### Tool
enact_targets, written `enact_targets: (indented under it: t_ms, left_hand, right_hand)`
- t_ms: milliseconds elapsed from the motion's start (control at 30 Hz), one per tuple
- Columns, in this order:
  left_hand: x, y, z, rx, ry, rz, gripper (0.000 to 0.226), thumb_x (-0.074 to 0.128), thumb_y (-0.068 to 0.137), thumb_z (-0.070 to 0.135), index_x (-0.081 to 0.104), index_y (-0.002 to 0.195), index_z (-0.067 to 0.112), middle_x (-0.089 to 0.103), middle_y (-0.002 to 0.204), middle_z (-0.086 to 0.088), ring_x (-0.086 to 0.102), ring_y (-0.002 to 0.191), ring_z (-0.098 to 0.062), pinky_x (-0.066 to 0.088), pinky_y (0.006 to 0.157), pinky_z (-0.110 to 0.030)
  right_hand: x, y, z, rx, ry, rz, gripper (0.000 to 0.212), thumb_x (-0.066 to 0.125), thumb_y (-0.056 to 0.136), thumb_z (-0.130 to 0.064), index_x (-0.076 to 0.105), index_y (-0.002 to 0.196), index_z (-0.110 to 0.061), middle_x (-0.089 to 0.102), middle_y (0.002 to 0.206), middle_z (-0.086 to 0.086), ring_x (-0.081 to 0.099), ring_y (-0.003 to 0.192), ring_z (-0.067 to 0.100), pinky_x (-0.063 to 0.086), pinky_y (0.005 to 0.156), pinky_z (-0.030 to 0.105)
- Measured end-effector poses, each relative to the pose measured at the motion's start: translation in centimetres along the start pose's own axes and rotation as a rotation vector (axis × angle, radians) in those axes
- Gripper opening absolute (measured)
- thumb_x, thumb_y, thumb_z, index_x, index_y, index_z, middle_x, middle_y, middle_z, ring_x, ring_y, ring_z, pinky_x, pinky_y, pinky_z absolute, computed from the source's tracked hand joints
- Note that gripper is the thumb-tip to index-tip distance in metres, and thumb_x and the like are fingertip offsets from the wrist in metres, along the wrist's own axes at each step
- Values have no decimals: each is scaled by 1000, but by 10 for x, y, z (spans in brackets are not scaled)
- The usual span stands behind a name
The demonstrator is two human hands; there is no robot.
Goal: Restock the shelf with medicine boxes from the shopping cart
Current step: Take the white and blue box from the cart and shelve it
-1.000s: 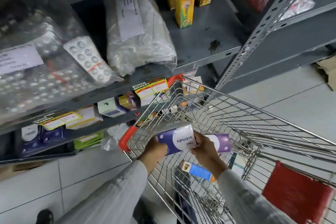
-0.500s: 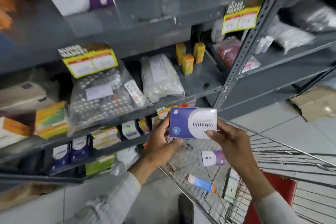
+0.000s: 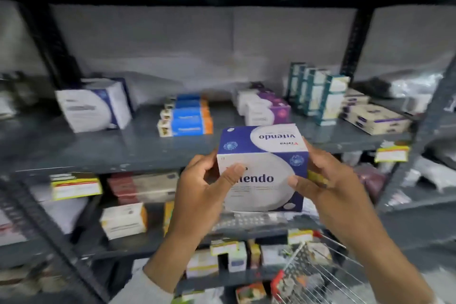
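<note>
I hold a blue-and-white Vitendo medicine box [image 3: 262, 168] in both hands, just in front of the grey metal shelf [image 3: 138, 153]. My left hand [image 3: 199, 195] grips its left side with the thumb on the front face. My right hand [image 3: 333, 187] grips its right side. A matching blue-and-white box [image 3: 93, 106] stands on the same shelf at the left. Only a corner of the wire shopping cart [image 3: 318, 276] shows at the bottom right.
On that shelf stand blue-and-orange boxes [image 3: 187, 118], purple-and-white boxes [image 3: 266, 108], tall teal boxes [image 3: 318, 94] and cream boxes [image 3: 375, 116]. A bare stretch of shelf lies between the left box and the blue-and-orange stack. Lower shelves hold more boxes and yellow price tags [image 3: 76, 187].
Both hands have lifted the Vitendo box out of the cart up to the shelf's height. My view has swung up from the cart to the shelf.
</note>
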State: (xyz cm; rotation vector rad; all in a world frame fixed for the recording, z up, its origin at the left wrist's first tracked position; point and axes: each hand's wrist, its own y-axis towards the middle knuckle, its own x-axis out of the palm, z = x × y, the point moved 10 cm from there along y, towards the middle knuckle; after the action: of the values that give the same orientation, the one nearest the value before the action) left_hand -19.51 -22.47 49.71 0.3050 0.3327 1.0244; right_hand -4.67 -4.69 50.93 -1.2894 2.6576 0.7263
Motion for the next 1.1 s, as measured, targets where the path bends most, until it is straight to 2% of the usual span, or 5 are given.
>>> enact_targets:
  t_ms: [467, 600, 733, 833, 1100]
  left_hand:
    - [-322, 46, -15, 30, 303, 359, 22, 63, 97, 30, 67, 110, 47, 59, 107, 5, 65, 97, -8, 52, 84, -30]
    - [-358, 78, -36, 21, 400, 391, 38, 56, 90, 43, 67, 125, 32, 59, 103, 0, 61, 98, -10, 48, 82, -31]
    - [-377, 104, -69, -46, 401, 370, 32, 54, 91, 39, 65, 121, 37, 65, 111, -7, 66, 103, -19, 56, 92, -45]
    - [-377, 109, -72, -33, 378, 377, 21, 56, 96, 26, 68, 105, 40, 71, 103, -3, 68, 94, -15, 57, 77, -28]
    - [-373, 102, -87, -106, 301, 445, 48, 61, 93, 17, 54, 133, 42, 65, 126, 2, 65, 113, -12, 61, 89, -40]
  right_hand:
    - [322, 107, -103, -158, 60, -160, 54, 71, 82, -1, 65, 130, -25, 75, 110, -17, 71, 103, 3, 58, 90, 30]
    - [374, 140, -106, -93, 5, -179, 55, 67, 88, -4, 57, 135, -29, 70, 119, -11, 67, 107, 10, 48, 68, 9]
    - [405, 165, -96, -27, -60, -204, 60, 64, 94, -11, 44, 148, -30, 61, 140, -3, 59, 125, 19, 55, 90, 31]
    - [415, 172, -90, 11, -81, -239, 60, 65, 96, -14, 41, 149, -27, 56, 146, 0, 54, 133, 25, 53, 100, 44]
    - [413, 167, -77, -36, -22, -307, 62, 63, 98, -20, 35, 153, -30, 52, 138, -11, 52, 120, 9, 57, 87, 28]
